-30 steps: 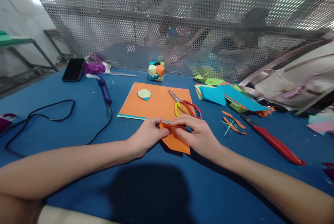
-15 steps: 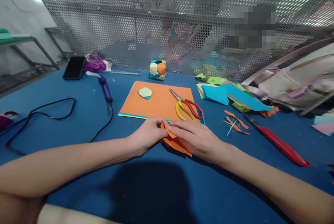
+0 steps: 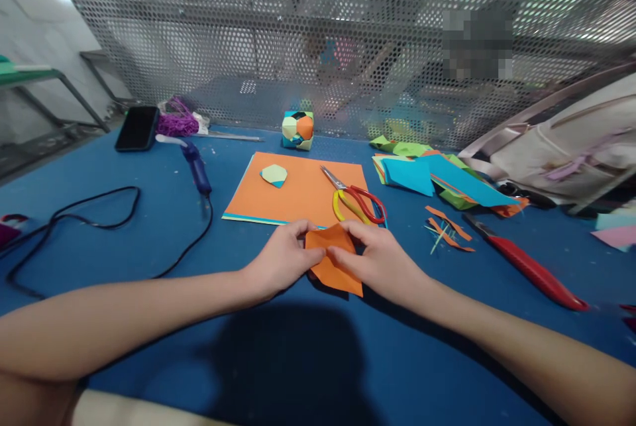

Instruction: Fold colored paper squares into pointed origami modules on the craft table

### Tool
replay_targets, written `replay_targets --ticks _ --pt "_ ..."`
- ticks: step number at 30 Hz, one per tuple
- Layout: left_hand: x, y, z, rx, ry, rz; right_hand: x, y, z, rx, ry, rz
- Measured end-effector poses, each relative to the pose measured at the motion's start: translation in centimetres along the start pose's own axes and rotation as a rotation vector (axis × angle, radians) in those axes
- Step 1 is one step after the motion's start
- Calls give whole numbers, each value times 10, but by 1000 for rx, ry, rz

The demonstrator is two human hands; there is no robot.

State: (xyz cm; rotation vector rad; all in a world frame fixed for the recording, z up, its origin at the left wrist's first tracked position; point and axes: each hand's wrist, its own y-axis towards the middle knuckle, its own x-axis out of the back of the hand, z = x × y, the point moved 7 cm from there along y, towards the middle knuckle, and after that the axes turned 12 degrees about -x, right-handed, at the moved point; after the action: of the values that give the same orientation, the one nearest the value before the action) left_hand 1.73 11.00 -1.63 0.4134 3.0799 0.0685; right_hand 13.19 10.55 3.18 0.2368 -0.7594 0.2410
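Observation:
A small piece of orange paper (image 3: 338, 275) is held between my two hands, just above the blue table, with creases across it. My left hand (image 3: 283, 255) pinches its left side, thumb on top. On the right side my right hand (image 3: 385, 259) grips it, thumb near the middle and fingers at the far edge. Beyond them lies a stack of coloured sheets (image 3: 293, 197), orange on top. It bears a folded pale green and blue paper piece (image 3: 274, 175) and scissors (image 3: 355, 195) with red and yellow handles.
A folded paper cube (image 3: 298, 130) stands near the perforated metal panel (image 3: 209, 68). To the left are a phone (image 3: 138, 128), purple shreds (image 3: 177, 118) and a corded blue glue gun (image 3: 196, 167). Paper scraps (image 3: 410, 175), orange strips (image 3: 450, 230), a red-handled cutter (image 3: 536, 273) and a bag (image 3: 561, 141) lie right.
The folded flap of the orange paper has been opened out flatter. My right hand has turned from lying over it to gripping its right side with the thumb on top.

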Motion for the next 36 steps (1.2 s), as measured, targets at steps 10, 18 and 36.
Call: replay_targets --ticks 10,18,36 --pt "-2 -5 -8 43 -2 4 -4 5 -19 -181 184 49" --pt "1 -4 -8 -35 40 97 2 6 -20 -139 158 -7" --pt "10 0 -21 -223 553 21 -2 6 -12 -100 141 33"
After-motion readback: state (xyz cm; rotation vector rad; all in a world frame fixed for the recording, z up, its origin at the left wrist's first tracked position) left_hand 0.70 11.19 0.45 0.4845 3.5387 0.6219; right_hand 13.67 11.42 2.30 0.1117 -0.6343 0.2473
